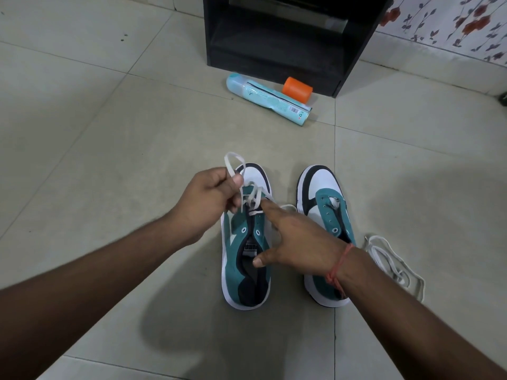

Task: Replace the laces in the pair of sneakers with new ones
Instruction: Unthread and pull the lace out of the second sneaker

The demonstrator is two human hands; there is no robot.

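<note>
Teal-and-white canvas left sneaker on beige floor tiles, its white flat lace pinched by left hand; right hand, fingers extended, touching its eyelets; laceless right sneaker at three o'clock.

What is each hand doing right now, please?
Left hand: grips a loop of the white lace.
Right hand: open, fingers resting on the left sneaker.

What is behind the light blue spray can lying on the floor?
Behind the light blue spray can lies an orange cap, and behind that stands a black open-fronted cabinet. Whether cap and can touch is unclear; the can hides the cap's lower edge.
</note>
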